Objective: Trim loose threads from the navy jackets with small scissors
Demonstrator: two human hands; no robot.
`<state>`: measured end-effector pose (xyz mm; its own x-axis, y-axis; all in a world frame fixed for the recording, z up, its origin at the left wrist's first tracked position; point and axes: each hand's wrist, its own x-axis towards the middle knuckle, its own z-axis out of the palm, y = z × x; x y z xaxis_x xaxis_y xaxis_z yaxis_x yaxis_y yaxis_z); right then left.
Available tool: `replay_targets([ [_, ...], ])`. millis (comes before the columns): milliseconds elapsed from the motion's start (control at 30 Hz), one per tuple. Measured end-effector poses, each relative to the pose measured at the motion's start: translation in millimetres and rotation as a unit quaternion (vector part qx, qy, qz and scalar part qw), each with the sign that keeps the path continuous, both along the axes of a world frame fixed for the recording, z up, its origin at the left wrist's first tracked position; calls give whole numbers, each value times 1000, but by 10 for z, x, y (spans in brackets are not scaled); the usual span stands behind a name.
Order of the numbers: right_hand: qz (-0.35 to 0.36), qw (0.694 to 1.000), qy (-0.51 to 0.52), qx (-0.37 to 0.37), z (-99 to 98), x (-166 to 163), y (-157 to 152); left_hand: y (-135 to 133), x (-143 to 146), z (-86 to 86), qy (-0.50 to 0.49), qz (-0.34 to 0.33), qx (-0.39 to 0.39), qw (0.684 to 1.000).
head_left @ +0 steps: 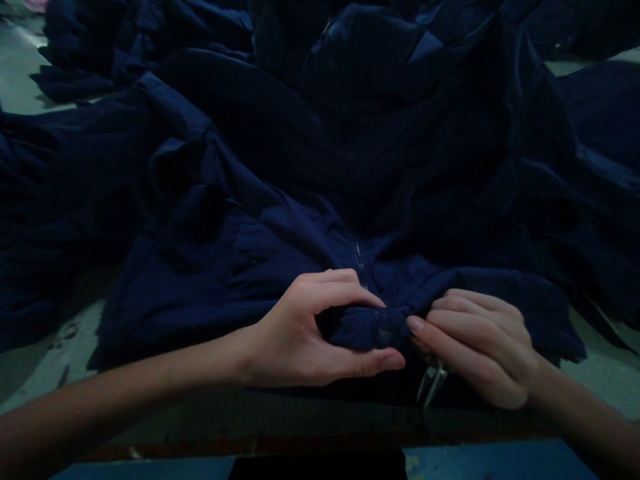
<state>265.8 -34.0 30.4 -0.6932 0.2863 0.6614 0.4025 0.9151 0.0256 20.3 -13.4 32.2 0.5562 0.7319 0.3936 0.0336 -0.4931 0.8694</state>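
A dark navy jacket (pixel 280 247) with a front zipper (pixel 359 260) lies spread in front of me. My left hand (pixel 310 330) is closed around a folded bit of its hem (pixel 370 327), just below the zipper's lower end, thumb beneath and fingers above. Right beside it, my right hand (pixel 475 343) pinches the same hem between thumb and forefinger. Small metal thread snips (pixel 431 383) poke out below the right hand's curled fingers, blades pointing down. The palm hides the rest of the snips.
More dark navy garments (pixel 85 53) lie heaped at the back left and along both sides. A pale, worn tabletop (pixel 605 373) shows around the jacket. The table's front edge (pixel 210 447) runs along the bottom, with a blue surface (pixel 480 463) below it.
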Motion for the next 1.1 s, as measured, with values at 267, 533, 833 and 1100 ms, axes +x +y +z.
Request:
replay_targets([
  [267,-39,967,73,-240,-142,-179,-44,78,-135,-240,-30,-29,-66,997],
  [533,-19,949,113,-294,-182,-247,-20,49,-130,-288,-17,-33,-127,991],
  [833,-71,949,129,-278,-73,-238,-24,43,-88,-258,-31,5,-149,988],
  [1100,-67,967,122,-214,-96,-250,-71,25,-71,-250,7,11,-102,995],
])
